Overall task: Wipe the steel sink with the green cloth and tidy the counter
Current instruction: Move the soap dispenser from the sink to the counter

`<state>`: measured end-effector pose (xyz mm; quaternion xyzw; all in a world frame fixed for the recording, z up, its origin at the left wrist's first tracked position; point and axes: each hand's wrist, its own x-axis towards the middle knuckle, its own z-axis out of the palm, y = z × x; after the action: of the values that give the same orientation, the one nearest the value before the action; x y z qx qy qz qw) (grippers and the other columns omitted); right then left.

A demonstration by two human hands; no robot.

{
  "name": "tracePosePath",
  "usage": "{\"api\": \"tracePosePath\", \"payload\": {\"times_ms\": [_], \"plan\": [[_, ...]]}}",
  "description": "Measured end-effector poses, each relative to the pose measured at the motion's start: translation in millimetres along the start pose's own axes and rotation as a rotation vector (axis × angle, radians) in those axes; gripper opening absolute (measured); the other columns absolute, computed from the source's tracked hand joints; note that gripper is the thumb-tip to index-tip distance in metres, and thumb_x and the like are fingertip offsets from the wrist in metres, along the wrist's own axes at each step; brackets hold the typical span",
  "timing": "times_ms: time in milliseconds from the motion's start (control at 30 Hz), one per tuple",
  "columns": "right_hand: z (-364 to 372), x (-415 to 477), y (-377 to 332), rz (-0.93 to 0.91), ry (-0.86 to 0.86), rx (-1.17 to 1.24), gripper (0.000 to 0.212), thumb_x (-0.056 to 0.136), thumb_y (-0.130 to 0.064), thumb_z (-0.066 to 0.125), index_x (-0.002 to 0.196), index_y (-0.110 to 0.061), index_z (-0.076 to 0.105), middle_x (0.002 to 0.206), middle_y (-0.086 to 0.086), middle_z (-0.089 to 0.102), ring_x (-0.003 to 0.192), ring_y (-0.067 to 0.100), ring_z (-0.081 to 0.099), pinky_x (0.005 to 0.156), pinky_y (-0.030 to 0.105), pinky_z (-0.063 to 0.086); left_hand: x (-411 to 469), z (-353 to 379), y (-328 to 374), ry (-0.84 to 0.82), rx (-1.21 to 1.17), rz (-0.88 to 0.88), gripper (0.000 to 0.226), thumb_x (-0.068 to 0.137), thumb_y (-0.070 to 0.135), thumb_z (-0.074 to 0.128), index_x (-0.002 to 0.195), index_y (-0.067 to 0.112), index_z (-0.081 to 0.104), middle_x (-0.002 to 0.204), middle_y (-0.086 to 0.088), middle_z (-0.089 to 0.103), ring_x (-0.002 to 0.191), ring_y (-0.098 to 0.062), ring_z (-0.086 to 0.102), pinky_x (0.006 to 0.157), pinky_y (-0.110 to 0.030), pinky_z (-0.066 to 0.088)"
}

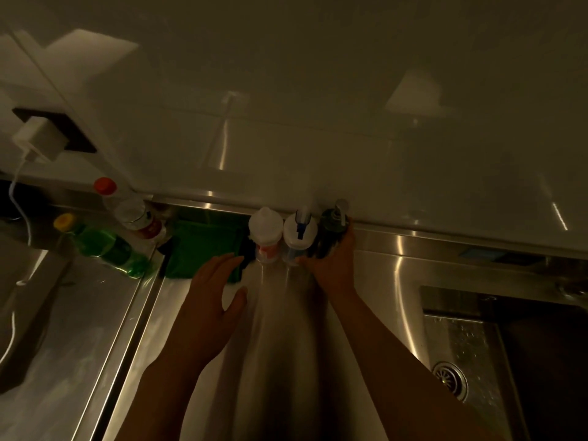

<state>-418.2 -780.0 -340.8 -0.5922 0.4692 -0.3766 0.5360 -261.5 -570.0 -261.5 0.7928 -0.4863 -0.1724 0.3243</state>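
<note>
Right hand: your right hand [334, 265] wraps the dark pump bottle [331, 233] against the back wall.
Left hand: your left hand [213, 300] hovers flat with fingers spread, holding nothing, its fingertips over the green cloth [203, 246].
Cloth: folded on the steel counter [280, 345], just left of two white-capped bottles [280, 233].
Sink: the steel sink [477, 345] lies at your right, well apart from the cloth.
Far left: a green bottle [105, 243] lies tilted.

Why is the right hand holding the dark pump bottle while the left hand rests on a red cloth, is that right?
Not quite: the cloth is green, not red. The head view shows the right hand on the pump bottle and the left hand by the cloth's edge.
</note>
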Motion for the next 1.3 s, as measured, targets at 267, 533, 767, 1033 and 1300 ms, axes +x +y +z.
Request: {"api": "tracePosePath", "payload": {"times_ms": [267, 533, 767, 1033, 1300], "plan": [[8.7, -1.8, 11.5, -0.055, 0.116, -0.108, 0.121, 0.058, -0.023, 0.099, 0.155, -0.019, 0.027, 0.142, -0.014, 0.048, 0.121, -0.023, 0.043, 0.092, -0.002, 0.038, 34.8, 21.8, -15.4, -0.188, 0.09, -0.023, 0.057, 0.098, 0.027, 0.067, 0.151, 0.021, 0.047, 0.157, -0.004, 0.045, 0.147, -0.024, 0.035, 0.118, -0.034, 0.025], [11.2, 2.4, 20.3, -0.066, 0.16, -0.114, 0.123, 0.058, -0.03, 0.099, 0.156, -0.027, 0.025, 0.146, -0.022, 0.042, 0.131, -0.015, 0.041, 0.101, 0.002, 0.037, 57.4, 61.6, -29.2, -0.368, 0.346, -0.008, 0.075, 0.1, 0.042, 0.057, 0.163, 0.032, 0.017, 0.171, 0.0, 0.018, 0.159, -0.031, 0.008, 0.125, -0.06, 0.017], [15.4, 8.0, 21.0, -0.058, 0.206, -0.102, 0.119, 0.06, -0.04, 0.097, 0.155, -0.029, 0.026, 0.148, -0.026, 0.038, 0.134, -0.004, 0.045, 0.104, 0.014, 0.043, 66.0, 76.1, -35.8, -0.439, 0.391, 0.012, 0.079, 0.103, 0.039, 0.051, 0.165, 0.032, 0.002, 0.174, 0.004, -0.006, 0.159, -0.03, -0.009, 0.125, -0.062, 0.011], [15.0, 10.5, 22.9, -0.033, 0.209, -0.106, 0.121, 0.06, -0.037, 0.098, 0.155, -0.029, 0.025, 0.153, -0.006, 0.04, 0.137, 0.007, 0.046, 0.109, 0.033, 0.047, 70.8, 86.1, -43.0, -0.453, 0.382, 0.004, 0.08, 0.102, 0.038, 0.053, 0.165, 0.033, 0.003, 0.174, 0.004, -0.003, 0.159, -0.03, -0.007, 0.123, -0.064, 0.012], [8.7, 4.9, 23.9, -0.051, 0.172, -0.162, 0.119, 0.06, -0.033, 0.097, 0.155, -0.032, 0.026, 0.143, -0.032, 0.043, 0.128, -0.018, 0.043, 0.095, 0.001, 0.039, 70.1, 97.0, -46.0, -0.496, 0.346, -0.016, 0.075, 0.101, 0.036, 0.053, 0.163, 0.036, 0.01, 0.173, 0.004, 0.006, 0.159, -0.031, -0.002, 0.122, -0.067, 0.015]]}}
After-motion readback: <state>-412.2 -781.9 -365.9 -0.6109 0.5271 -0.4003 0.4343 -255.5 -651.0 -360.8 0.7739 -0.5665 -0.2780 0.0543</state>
